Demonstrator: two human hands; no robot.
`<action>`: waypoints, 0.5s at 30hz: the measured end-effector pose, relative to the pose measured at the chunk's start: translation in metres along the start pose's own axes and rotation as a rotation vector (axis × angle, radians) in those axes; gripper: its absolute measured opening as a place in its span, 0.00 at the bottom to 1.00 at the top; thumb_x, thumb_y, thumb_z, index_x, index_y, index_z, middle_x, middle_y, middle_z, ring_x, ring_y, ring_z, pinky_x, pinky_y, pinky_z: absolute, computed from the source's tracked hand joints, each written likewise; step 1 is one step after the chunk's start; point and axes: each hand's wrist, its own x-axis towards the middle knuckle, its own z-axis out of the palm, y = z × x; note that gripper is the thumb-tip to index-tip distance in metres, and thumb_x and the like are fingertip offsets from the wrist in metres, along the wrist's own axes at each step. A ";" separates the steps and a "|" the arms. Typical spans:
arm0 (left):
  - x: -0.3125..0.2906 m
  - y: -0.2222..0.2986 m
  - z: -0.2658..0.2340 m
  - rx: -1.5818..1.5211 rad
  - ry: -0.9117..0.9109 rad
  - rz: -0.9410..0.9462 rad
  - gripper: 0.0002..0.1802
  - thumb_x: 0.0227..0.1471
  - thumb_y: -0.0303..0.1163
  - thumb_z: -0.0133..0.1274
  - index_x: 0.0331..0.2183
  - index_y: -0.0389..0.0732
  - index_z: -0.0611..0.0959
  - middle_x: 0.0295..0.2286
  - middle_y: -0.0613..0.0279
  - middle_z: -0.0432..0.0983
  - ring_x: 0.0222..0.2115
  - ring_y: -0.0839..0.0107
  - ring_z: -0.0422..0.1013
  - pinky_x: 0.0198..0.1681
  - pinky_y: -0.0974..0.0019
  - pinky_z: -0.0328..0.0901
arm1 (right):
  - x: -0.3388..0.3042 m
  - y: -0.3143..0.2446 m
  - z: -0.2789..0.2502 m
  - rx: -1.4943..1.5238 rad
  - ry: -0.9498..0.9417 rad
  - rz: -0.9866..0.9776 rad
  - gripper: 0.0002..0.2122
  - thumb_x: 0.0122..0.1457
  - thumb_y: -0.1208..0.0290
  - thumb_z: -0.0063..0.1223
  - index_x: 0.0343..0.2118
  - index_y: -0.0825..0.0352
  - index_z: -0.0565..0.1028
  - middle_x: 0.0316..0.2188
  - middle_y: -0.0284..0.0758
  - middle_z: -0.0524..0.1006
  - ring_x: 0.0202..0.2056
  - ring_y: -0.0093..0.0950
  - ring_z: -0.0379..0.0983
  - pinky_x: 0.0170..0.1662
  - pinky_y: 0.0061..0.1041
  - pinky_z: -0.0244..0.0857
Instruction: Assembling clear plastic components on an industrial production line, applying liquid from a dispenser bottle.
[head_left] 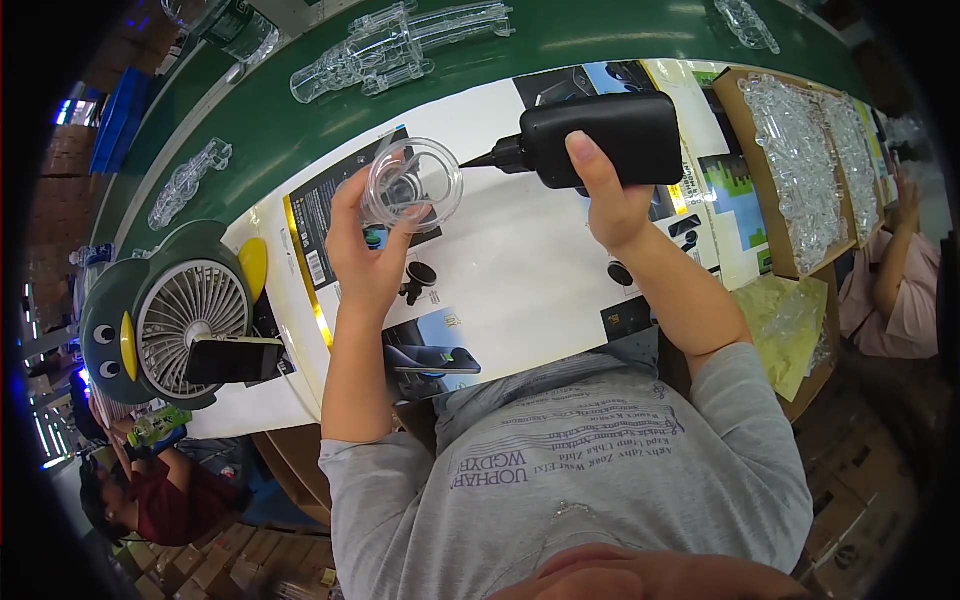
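My left hand (367, 238) is closed round a clear, round plastic piece (447, 180) with a wide rim and a narrower ring inside. In my right hand (612, 200) lies a black squeeze bottle (632, 140) tipped on its side. Its thin nozzle (483, 160) points left, and the tip reaches the right rim of the clear piece; whether it touches I cannot tell. The fingers of my right hand are mostly hidden behind the bottle, with the thumb showing on its near side. Both hands are above a printed cardboard sheet (500, 270).
A green fan (195, 310) shaped like a bird stands at left, a phone (235, 360) before it. Clear plastic assemblies (405, 50) lie on the green table (570, 30). On the right, a cardboard box (750, 150) holds many clear parts. Other people sit at both sides.
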 end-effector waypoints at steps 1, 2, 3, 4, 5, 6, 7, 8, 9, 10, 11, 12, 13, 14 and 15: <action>0.002 -0.002 -0.002 0.052 -0.006 0.045 0.25 0.38 0.25 0.60 0.40 0.35 0.70 0.39 0.53 0.70 0.41 0.63 0.68 0.44 0.66 0.62 | 0.000 0.000 0.001 0.001 -0.001 0.000 0.09 0.51 0.72 0.52 0.34 0.68 0.70 0.29 0.30 0.72 0.30 0.17 0.67 0.35 0.15 0.62; 0.003 -0.004 -0.004 0.105 -0.013 0.090 0.24 0.37 0.25 0.60 0.40 0.35 0.71 0.39 0.53 0.69 0.41 0.64 0.67 0.43 0.66 0.62 | 0.000 0.000 0.001 0.006 0.007 0.006 0.09 0.51 0.72 0.51 0.35 0.68 0.70 0.30 0.30 0.72 0.30 0.17 0.67 0.35 0.15 0.62; 0.003 -0.004 -0.004 0.105 -0.013 0.089 0.24 0.37 0.25 0.60 0.40 0.35 0.71 0.39 0.53 0.69 0.41 0.64 0.67 0.43 0.66 0.62 | -0.001 0.000 0.002 0.009 0.016 0.013 0.09 0.51 0.72 0.51 0.35 0.68 0.70 0.30 0.30 0.72 0.30 0.17 0.67 0.35 0.15 0.62; 0.004 -0.004 -0.005 0.138 -0.004 0.107 0.24 0.37 0.25 0.60 0.41 0.35 0.72 0.38 0.54 0.68 0.40 0.64 0.67 0.42 0.67 0.63 | -0.001 0.000 0.001 0.009 0.015 0.013 0.09 0.51 0.72 0.51 0.35 0.68 0.70 0.30 0.30 0.72 0.30 0.17 0.67 0.35 0.15 0.62; 0.004 -0.004 -0.005 0.171 0.005 0.125 0.24 0.37 0.25 0.60 0.41 0.35 0.73 0.38 0.54 0.67 0.40 0.65 0.66 0.41 0.67 0.63 | -0.001 0.001 0.001 0.001 0.003 0.006 0.09 0.51 0.72 0.51 0.35 0.68 0.70 0.30 0.30 0.72 0.30 0.17 0.67 0.35 0.15 0.62; 0.004 -0.004 -0.005 0.171 0.005 0.125 0.24 0.37 0.25 0.60 0.41 0.35 0.73 0.38 0.54 0.67 0.40 0.65 0.66 0.41 0.67 0.63 | 0.000 0.001 0.000 -0.008 -0.009 0.000 0.09 0.51 0.72 0.51 0.35 0.68 0.70 0.30 0.30 0.72 0.30 0.17 0.67 0.35 0.15 0.63; 0.005 -0.002 -0.004 0.136 -0.001 0.118 0.25 0.38 0.26 0.59 0.42 0.35 0.73 0.38 0.54 0.67 0.39 0.65 0.67 0.41 0.67 0.63 | 0.000 0.001 0.000 -0.008 -0.009 0.000 0.09 0.51 0.72 0.51 0.35 0.68 0.70 0.30 0.30 0.72 0.30 0.17 0.67 0.35 0.15 0.63; 0.005 -0.001 -0.004 0.100 -0.008 0.112 0.25 0.39 0.26 0.58 0.44 0.35 0.73 0.38 0.54 0.68 0.39 0.64 0.67 0.41 0.67 0.64 | 0.000 0.002 0.000 -0.008 -0.011 -0.003 0.09 0.51 0.72 0.52 0.35 0.68 0.70 0.30 0.30 0.72 0.30 0.17 0.67 0.35 0.15 0.63; 0.005 -0.001 -0.003 0.100 -0.008 0.112 0.25 0.39 0.26 0.58 0.44 0.35 0.73 0.38 0.54 0.68 0.39 0.64 0.67 0.41 0.67 0.64 | 0.000 0.002 0.000 -0.008 -0.013 -0.007 0.09 0.51 0.72 0.52 0.35 0.68 0.70 0.30 0.30 0.72 0.30 0.17 0.67 0.35 0.15 0.63; 0.006 0.000 -0.003 0.093 -0.014 0.116 0.25 0.41 0.26 0.57 0.45 0.35 0.72 0.38 0.54 0.68 0.39 0.64 0.67 0.41 0.67 0.64 | 0.000 0.002 0.000 -0.008 -0.013 -0.007 0.09 0.51 0.72 0.52 0.35 0.68 0.70 0.30 0.30 0.72 0.30 0.17 0.67 0.35 0.15 0.63; 0.006 0.000 -0.003 0.085 -0.021 0.119 0.25 0.42 0.26 0.56 0.45 0.36 0.72 0.38 0.54 0.68 0.39 0.64 0.68 0.41 0.67 0.64 | 0.000 0.002 0.000 -0.010 -0.006 -0.003 0.09 0.51 0.72 0.52 0.35 0.68 0.70 0.30 0.30 0.72 0.30 0.17 0.67 0.35 0.15 0.63; 0.006 -0.001 -0.003 0.086 -0.021 0.119 0.25 0.42 0.26 0.56 0.45 0.36 0.72 0.38 0.54 0.68 0.39 0.64 0.68 0.41 0.67 0.64 | 0.000 0.001 0.000 -0.010 -0.001 0.001 0.09 0.51 0.72 0.52 0.35 0.68 0.70 0.30 0.30 0.72 0.30 0.17 0.67 0.35 0.15 0.63; 0.006 -0.001 -0.003 0.078 -0.025 0.120 0.24 0.43 0.27 0.55 0.46 0.35 0.72 0.38 0.53 0.68 0.39 0.64 0.68 0.41 0.67 0.63 | 0.000 0.001 0.000 -0.008 0.000 0.001 0.09 0.51 0.72 0.52 0.35 0.68 0.70 0.30 0.30 0.72 0.30 0.17 0.67 0.35 0.15 0.63; 0.006 -0.002 -0.004 0.069 -0.028 0.120 0.24 0.45 0.29 0.54 0.46 0.35 0.71 0.39 0.53 0.68 0.39 0.64 0.68 0.42 0.67 0.63 | 0.000 0.001 0.000 -0.006 -0.007 0.006 0.09 0.51 0.72 0.52 0.35 0.68 0.70 0.29 0.30 0.72 0.30 0.17 0.67 0.35 0.15 0.63; 0.006 -0.002 -0.003 0.067 -0.030 0.122 0.24 0.45 0.29 0.54 0.46 0.35 0.71 0.39 0.53 0.68 0.39 0.64 0.68 0.42 0.67 0.63 | 0.000 0.000 0.000 -0.007 -0.011 0.009 0.09 0.51 0.72 0.52 0.35 0.68 0.70 0.29 0.30 0.72 0.30 0.17 0.68 0.35 0.15 0.63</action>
